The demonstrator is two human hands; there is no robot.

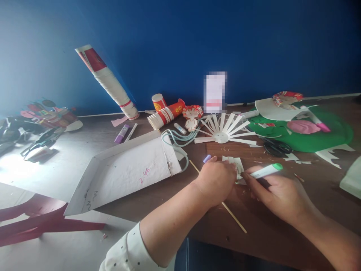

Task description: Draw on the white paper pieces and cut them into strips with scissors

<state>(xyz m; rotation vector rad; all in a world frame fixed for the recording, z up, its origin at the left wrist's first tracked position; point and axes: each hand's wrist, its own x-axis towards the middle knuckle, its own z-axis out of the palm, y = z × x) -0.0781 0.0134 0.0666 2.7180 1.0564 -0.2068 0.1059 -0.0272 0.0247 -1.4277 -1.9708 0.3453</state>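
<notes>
My right hand [282, 197] grips a white marker [263, 172] with a green end, slanted so that the green end points up and away. Its writing end, by my fingers, meets a small white paper piece [240, 178] with dark lines drawn on it. My left hand [217, 178] is curled over the left side of this paper, holding it on the table; its fingertips are mostly hidden. A purple cap [207, 158] lies just beyond my left knuckles. Passing under my left wrist is a thin wooden stick [235, 218].
Left of my hands lies a shallow white box [126, 173]. Behind are paper strips fanned round a drawn face [221, 137], black scissors [278, 147] and a green sheet [335, 130]. Stacked paper cups [113, 88] lean on the blue wall, near a purple glue stick [122, 133].
</notes>
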